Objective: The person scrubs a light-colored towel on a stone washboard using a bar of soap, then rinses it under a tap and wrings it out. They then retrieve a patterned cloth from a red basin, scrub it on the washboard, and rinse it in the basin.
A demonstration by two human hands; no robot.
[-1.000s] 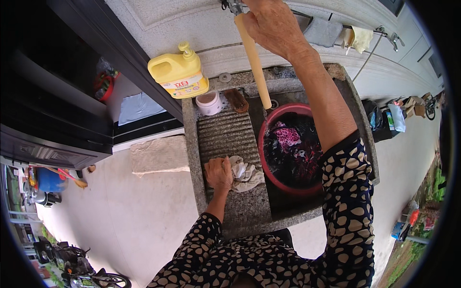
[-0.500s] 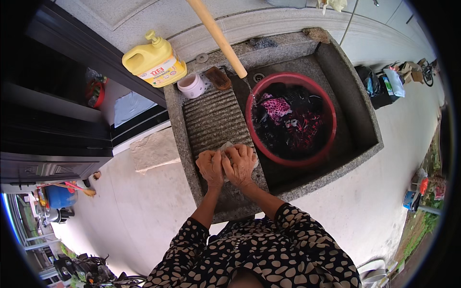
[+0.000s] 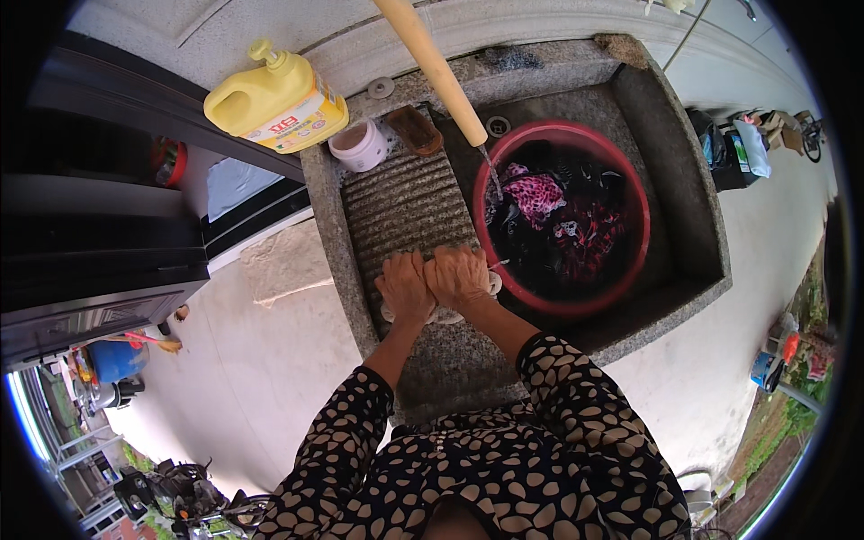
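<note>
My left hand (image 3: 405,286) and my right hand (image 3: 459,275) lie side by side on the ridged stone washboard (image 3: 405,205), fingers curled over a pale wet cloth (image 3: 445,316). Most of the cloth is hidden beneath them; bits of it stick out at both sides and toward me. Just right of my hands, a red basin (image 3: 642,225) sits in the sink's deeper part, filled with dark water. Dark clothes and a pink-and-black patterned garment (image 3: 533,194) soak in it. Above the basin, water runs from a long light-coloured tube (image 3: 441,76).
Along the sink's far left edge stand a yellow pump jug (image 3: 279,101), a white tub (image 3: 358,147) and a brown scrubbing brush (image 3: 415,131). The stone sink's rim (image 3: 679,310) runs round the basin. A dark door (image 3: 99,252) is at the left; bags and boxes (image 3: 733,148) lie far right.
Both hands have pushed slightly away from me over the washboard, flattening out on the cloth. More cloth shows at its sides. The view has shifted a little.
</note>
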